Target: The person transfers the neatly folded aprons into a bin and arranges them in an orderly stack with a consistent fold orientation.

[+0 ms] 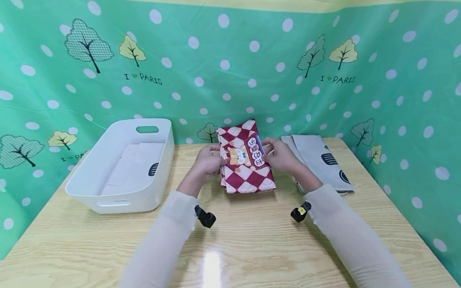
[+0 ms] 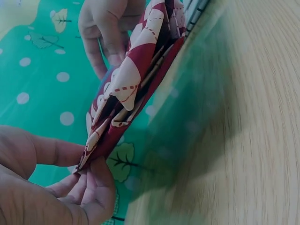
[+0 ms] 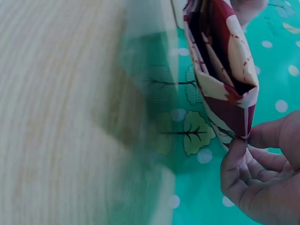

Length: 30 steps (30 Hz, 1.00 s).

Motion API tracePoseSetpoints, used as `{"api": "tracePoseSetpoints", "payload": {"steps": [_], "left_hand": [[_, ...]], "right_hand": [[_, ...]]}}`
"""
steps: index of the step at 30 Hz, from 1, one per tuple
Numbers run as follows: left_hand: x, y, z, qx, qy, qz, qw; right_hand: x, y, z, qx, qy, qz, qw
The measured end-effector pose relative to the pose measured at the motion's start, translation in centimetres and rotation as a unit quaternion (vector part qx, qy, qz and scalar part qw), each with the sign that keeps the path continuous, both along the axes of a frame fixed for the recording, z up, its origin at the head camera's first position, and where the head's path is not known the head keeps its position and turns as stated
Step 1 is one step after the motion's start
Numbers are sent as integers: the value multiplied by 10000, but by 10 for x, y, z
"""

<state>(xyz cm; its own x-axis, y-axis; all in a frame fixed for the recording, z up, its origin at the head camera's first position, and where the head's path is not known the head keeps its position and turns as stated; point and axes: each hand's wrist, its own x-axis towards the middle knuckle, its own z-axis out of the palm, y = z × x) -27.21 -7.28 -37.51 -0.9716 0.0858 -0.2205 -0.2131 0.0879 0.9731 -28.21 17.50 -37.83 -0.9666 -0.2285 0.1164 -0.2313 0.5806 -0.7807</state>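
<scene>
A folded cloth (image 1: 241,174) with a dark red and cream diamond pattern, a cartoon animal and a lettered patch is held up over the table between both hands. My left hand (image 1: 209,161) pinches its left edge, thumb on the near face. At the opposite edge, my right hand (image 1: 281,155) pinches the cloth between thumb and fingers. Loose layers of the folded cloth (image 2: 140,70) show in the left wrist view. From the right wrist, the folded cloth (image 3: 220,93) shows gaps between its folds.
A white plastic basket (image 1: 122,203) stands at the left, with a pale folded cloth (image 1: 131,166) bearing a black print inside. Behind the right hand lies a grey folded cloth (image 1: 325,165) with black prints. A green dotted curtain (image 1: 227,83) hangs along the wooden table's (image 1: 255,251) back edge.
</scene>
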Motion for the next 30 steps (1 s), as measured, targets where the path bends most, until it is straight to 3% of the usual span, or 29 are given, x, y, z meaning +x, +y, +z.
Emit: {"api": "tracePoseSetpoints", "payload": {"steps": [15, 30], "left_hand": [[8, -19, 8, -589, 126, 89, 9981], [14, -40, 33, -941, 459, 79, 9945]], "right_hand": [[3, -21, -4, -155, -27, -26, 9999], [2, -37, 22, -183, 119, 122, 9997]]}}
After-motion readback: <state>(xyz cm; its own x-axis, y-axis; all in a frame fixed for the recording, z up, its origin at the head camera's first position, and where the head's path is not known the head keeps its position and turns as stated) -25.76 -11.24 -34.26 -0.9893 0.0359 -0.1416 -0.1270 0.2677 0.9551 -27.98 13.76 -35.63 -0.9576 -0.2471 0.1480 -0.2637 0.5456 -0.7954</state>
